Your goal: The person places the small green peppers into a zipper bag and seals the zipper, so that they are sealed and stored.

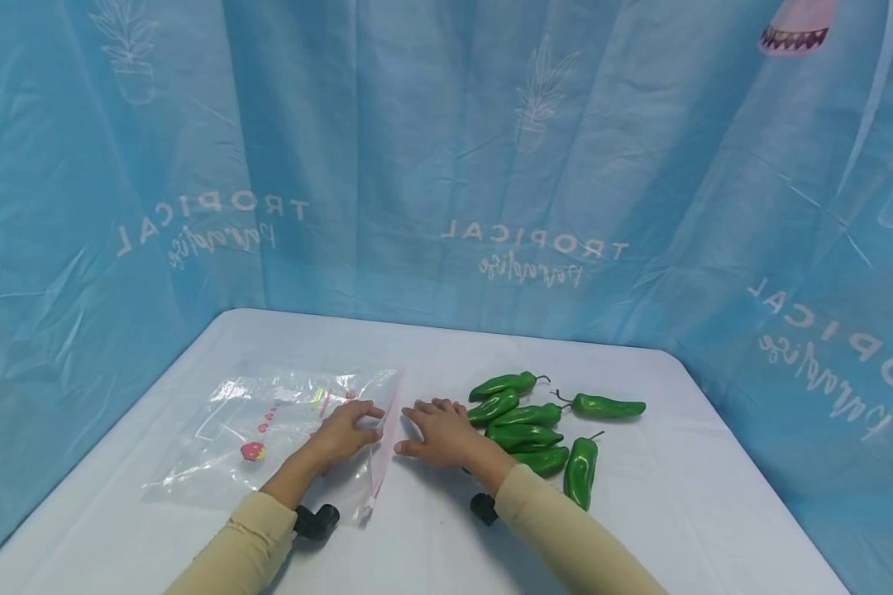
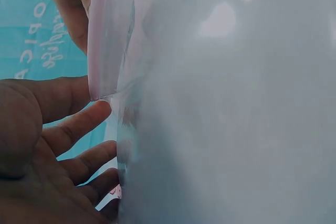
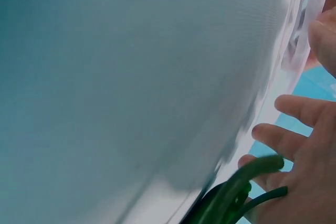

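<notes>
A clear zip bag (image 1: pixel 216 430) with printed red strawberry and heart shapes lies flat on the left half of the table. My left hand (image 1: pixel 347 434) rests over its right side, thumb and fingertips apart at the pink zip edge (image 1: pixel 389 446). In the left wrist view, the left thumb and forefinger reach the end of the pink strip (image 2: pixel 100 40). Just right of that edge is my right hand (image 1: pixel 439 431), palm down with fingers extended and spread, holding nothing. Several long green peppers (image 1: pixel 524 436) lie beside it, partly hidden by the right wrist and sleeve.
One pepper (image 1: pixel 608 406) lies apart at the right and another (image 1: pixel 580 473) points toward the front. A white cloth covers the table (image 1: pixel 685 496). Blue printed curtains (image 1: pixel 417 165) hang behind and at both sides. Black wrist devices (image 1: pixel 317 522) sit under the forearms.
</notes>
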